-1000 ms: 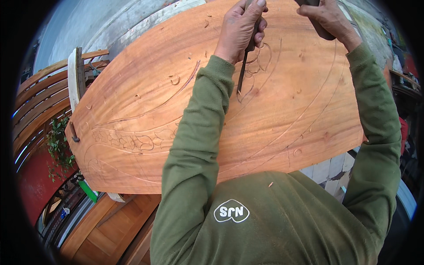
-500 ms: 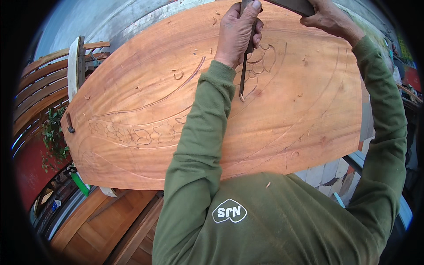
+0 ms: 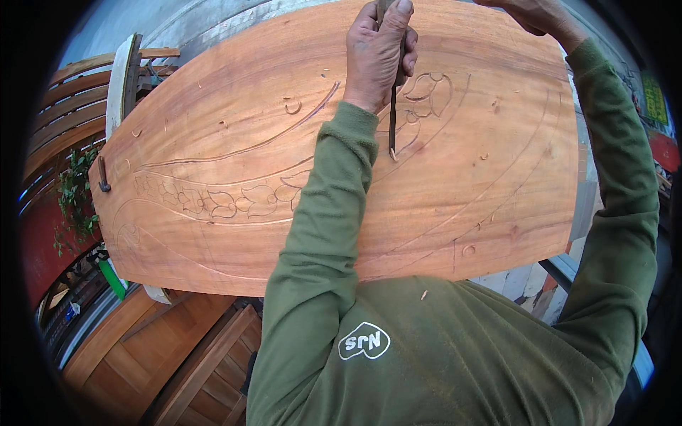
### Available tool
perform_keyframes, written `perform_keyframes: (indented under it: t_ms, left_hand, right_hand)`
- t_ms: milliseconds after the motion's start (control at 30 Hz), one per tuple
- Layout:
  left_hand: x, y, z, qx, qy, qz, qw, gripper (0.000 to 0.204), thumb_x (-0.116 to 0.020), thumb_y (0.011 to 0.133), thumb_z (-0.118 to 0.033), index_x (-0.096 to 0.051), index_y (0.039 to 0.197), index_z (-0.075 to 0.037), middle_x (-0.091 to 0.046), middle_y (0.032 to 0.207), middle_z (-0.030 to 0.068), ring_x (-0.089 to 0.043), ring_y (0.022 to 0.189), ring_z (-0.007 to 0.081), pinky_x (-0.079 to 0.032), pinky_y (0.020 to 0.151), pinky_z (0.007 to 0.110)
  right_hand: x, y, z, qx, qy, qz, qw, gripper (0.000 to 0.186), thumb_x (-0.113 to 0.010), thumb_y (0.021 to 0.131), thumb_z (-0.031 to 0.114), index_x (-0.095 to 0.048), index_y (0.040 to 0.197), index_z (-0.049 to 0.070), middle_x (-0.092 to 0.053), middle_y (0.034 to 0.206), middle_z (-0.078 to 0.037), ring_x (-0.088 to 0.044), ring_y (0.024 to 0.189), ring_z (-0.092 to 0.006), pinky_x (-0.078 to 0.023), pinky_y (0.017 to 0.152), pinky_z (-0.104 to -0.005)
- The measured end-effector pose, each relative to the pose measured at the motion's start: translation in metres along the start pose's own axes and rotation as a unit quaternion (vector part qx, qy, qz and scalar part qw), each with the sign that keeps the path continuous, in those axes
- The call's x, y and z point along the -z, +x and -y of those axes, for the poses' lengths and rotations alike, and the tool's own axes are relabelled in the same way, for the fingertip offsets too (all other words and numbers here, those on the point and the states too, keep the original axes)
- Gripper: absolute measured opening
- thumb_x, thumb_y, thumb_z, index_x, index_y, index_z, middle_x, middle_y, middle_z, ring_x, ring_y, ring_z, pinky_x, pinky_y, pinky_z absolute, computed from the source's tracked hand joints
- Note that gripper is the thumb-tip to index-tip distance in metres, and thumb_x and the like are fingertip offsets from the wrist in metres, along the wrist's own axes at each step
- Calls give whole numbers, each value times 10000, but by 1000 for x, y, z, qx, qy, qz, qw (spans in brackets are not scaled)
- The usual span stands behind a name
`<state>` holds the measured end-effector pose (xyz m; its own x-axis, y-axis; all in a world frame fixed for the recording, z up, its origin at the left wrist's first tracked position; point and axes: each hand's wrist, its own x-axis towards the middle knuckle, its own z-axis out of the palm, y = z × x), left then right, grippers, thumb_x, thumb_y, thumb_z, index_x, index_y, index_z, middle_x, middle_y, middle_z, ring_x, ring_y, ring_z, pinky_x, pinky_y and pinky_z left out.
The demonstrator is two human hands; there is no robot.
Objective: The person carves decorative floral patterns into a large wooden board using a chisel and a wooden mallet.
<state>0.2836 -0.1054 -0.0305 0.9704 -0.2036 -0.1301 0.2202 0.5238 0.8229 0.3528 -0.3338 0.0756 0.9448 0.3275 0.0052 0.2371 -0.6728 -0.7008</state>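
Observation:
My left hand (image 3: pixel 380 58) is wrapped around a dark carving chisel (image 3: pixel 393 124), held nearly upright. The chisel's tip meets the broad reddish-brown wooden panel (image 3: pixel 426 206), at a carved line beside leaf-shaped outlines, with a small curl of wood at the tip. Up at the top right, my right hand (image 3: pixel 534 15) is raised, its fingers curled and partly cut off by the picture's edge. The dark mallet it gripped in the earlier frame lies outside the picture now. Curved grooves and a flower-and-leaf pattern run across the panel's left half, partly covered by my left forearm.
Loose shavings (image 3: pixel 293 107) are scattered on the panel. A short dark tool (image 3: pixel 104 175) rests at its left end. Slatted wood (image 3: pixel 78 99) and a leafy plant (image 3: pixel 77 202) stand to the left. Panelled wooden doors (image 3: pixel 142 355) lie below the near edge.
My right hand has risen away from the chisel's top, taking the mallet out of view. My left hand keeps its hold on the chisel. The whole view has shifted slightly.

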Motion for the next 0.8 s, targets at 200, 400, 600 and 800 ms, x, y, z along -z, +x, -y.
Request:
perform_keyframes:
  t_ms: [200,400,600,800]
  left_hand:
    - [8,-2,-2,-18,-11,-19,1000,254,-652,1051,-388,-586,1073,-144,-536,661,-29,-497,437,56,-377,360,206]
    - [19,-9,-4,-36,6,-60,998,267,-649,1049,-410,-587,1070,-151,-549,658,-30,-512,435,58,-364,346,208]
    - [24,-12,-3,-57,-24,-97,993,261,-652,1047,-407,-579,1064,-157,-554,654,-32,-524,438,60,-357,342,206]
    - [22,-21,-5,-87,-40,-112,989,237,-649,1052,-389,-575,1046,-163,-557,655,-34,-523,439,58,-354,341,208]
  right_hand:
    - [-30,8,31,-81,-41,-24,996,860,-778,734,148,-466,1530,56,-678,1161,-165,-651,1009,-261,-528,885,-367]
    - [-8,18,55,-33,-15,68,997,789,-738,772,73,-478,1517,76,-671,1047,-88,-637,870,-172,-525,741,-297]
    - [-34,27,47,45,-90,94,990,818,-719,767,83,-459,1540,133,-687,1115,-184,-651,995,-258,-527,865,-354]
    - [-17,47,47,108,-81,62,989,784,-741,775,60,-469,1507,0,-674,1182,-177,-637,1063,-266,-522,927,-341]
